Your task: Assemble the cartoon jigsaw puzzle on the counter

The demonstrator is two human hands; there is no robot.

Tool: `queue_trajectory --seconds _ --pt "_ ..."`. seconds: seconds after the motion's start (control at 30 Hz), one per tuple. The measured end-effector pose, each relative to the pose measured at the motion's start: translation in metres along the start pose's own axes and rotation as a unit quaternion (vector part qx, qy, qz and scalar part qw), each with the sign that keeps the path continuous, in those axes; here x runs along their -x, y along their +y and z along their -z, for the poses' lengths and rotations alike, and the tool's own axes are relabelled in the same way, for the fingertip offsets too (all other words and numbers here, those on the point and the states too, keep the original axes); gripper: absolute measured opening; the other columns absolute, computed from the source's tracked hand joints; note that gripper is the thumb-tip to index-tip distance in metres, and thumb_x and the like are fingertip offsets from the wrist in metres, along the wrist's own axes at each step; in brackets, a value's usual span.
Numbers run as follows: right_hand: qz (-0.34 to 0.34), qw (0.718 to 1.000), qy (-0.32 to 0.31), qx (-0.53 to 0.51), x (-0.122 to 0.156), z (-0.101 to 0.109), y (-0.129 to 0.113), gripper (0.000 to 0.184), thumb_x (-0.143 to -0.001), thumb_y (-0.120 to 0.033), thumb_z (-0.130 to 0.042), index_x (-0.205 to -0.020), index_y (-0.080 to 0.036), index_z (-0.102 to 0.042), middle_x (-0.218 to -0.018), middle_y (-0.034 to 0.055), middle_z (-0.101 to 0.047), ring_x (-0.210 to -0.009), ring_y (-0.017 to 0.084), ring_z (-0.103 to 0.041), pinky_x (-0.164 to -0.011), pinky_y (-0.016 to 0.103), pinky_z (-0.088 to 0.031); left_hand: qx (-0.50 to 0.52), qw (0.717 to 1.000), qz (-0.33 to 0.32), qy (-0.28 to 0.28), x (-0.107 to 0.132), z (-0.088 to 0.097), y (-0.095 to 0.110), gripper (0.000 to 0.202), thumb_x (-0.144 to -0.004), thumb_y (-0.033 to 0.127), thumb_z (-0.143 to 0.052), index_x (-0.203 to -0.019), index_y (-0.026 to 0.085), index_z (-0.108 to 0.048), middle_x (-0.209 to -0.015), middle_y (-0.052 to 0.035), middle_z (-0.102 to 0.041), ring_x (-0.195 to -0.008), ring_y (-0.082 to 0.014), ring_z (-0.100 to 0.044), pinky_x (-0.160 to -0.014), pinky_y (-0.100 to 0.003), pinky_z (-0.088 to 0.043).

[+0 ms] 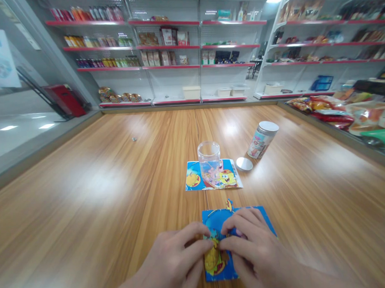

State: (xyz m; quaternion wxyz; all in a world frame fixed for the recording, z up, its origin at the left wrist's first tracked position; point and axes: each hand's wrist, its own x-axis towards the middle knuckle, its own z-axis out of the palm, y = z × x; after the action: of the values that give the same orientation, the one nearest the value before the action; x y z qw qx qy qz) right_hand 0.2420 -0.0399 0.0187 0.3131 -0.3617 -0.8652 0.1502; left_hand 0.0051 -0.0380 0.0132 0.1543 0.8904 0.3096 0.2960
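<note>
A blue cartoon jigsaw puzzle [257,220] lies flat on the wooden table [101,196] near its front edge. My left hand [176,263] and my right hand [256,250] rest on it side by side, fingertips pinched together over its middle, pressing on a piece I cannot make out. One loose piece [229,204] sits at the puzzle's far edge. Beyond it lies a printed cartoon picture [194,181] with a clear empty jar [209,158] standing on it.
A white lid [244,163] lies right of the picture, and a closed labelled jar [262,140] stands behind it. Snack packets [332,111] pile along the right edge. Store shelves [168,46] line the back wall. A small object [134,139] lies far left on the table.
</note>
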Motion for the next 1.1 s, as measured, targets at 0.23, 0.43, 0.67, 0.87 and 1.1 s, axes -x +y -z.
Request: queue_trajectory --seconds 0.23,0.43,0.67,0.87,1.1 --pt "0.000 1.000 0.001 0.001 0.0000 0.0007 -0.0018 0.031 -0.076 0.001 -0.055 -0.094 -0.020 -0.069 -0.094 0.0057 -0.061 -0.086 0.021 -0.051 -0.077 0.038 -0.033 0.002 1.000 0.010 -0.011 0.0011 -0.0006 0.0007 0.034 -0.090 0.004 -0.047 -0.115 0.020 -0.064 -0.110 -0.0087 -0.066 -0.087 -0.0174 -0.070 -0.070 -0.030 -0.061" --pt "-0.008 1.000 -0.002 0.006 -0.0017 0.0010 -0.0029 0.031 -0.078 0.000 -0.055 -0.096 -0.020 -0.070 -0.092 0.0054 -0.060 -0.086 0.021 -0.050 -0.077 0.038 -0.032 0.000 1.000 0.000 -0.016 0.0006 0.0001 0.0006 0.035 -0.090 0.004 -0.047 -0.117 0.020 -0.064 -0.110 -0.0085 -0.067 -0.086 -0.0171 -0.070 -0.069 -0.029 -0.060" --pt "-0.013 1.000 -0.013 0.011 0.0013 0.0027 -0.0035 0.029 -0.081 -0.003 -0.055 -0.098 -0.020 -0.070 -0.093 0.0059 -0.060 -0.087 0.021 -0.050 -0.077 0.038 -0.033 -0.001 1.000 -0.005 -0.016 -0.0015 0.0013 0.0004 0.035 -0.092 0.006 -0.046 -0.119 0.020 -0.063 -0.112 -0.0087 -0.068 -0.088 -0.0168 -0.070 -0.072 -0.027 -0.060" --pt "-0.005 1.000 -0.002 0.018 -0.0013 0.0023 -0.0033 0.025 -0.082 -0.002 -0.054 -0.092 -0.019 -0.069 -0.091 0.0060 -0.060 -0.085 0.021 -0.050 -0.075 0.037 -0.033 0.002 1.000 -0.004 -0.021 0.0018 -0.0002 -0.0009 0.035 -0.091 0.005 -0.047 -0.119 0.021 -0.062 -0.113 -0.0076 -0.068 -0.088 -0.0171 -0.070 -0.073 -0.029 -0.060" --pt "-0.005 1.000 -0.007 0.025 0.0012 0.0017 -0.0022 0.028 -0.079 -0.002 -0.055 -0.094 -0.020 -0.070 -0.091 0.0064 -0.060 -0.085 0.021 -0.050 -0.076 0.038 -0.034 -0.010 1.000 0.003 -0.028 0.0004 0.0013 0.0005 0.037 -0.090 0.005 -0.047 -0.119 0.021 -0.063 -0.114 -0.0092 -0.065 -0.085 -0.0175 -0.069 -0.068 -0.030 -0.060"
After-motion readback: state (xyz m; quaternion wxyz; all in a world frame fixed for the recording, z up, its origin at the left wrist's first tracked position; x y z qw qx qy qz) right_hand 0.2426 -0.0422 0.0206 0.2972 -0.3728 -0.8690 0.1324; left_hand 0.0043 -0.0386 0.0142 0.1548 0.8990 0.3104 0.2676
